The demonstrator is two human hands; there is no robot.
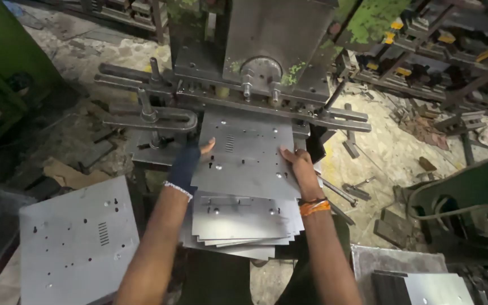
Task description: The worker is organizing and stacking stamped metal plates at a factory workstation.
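Left hand, in a dark fingerless glove, grips the left edge of the sheet; right hand clamps its right edge. Sheet lies flat, far edge under the press, near edge over the stack. To do it well, I'd say: keep it square and flat, push evenly, fingers clear of the die. Clamp bars crowd the left side. More punched sheets sit lower left; scrap litters the floor.

Press hides the sheet's far edge; rack parts blurred
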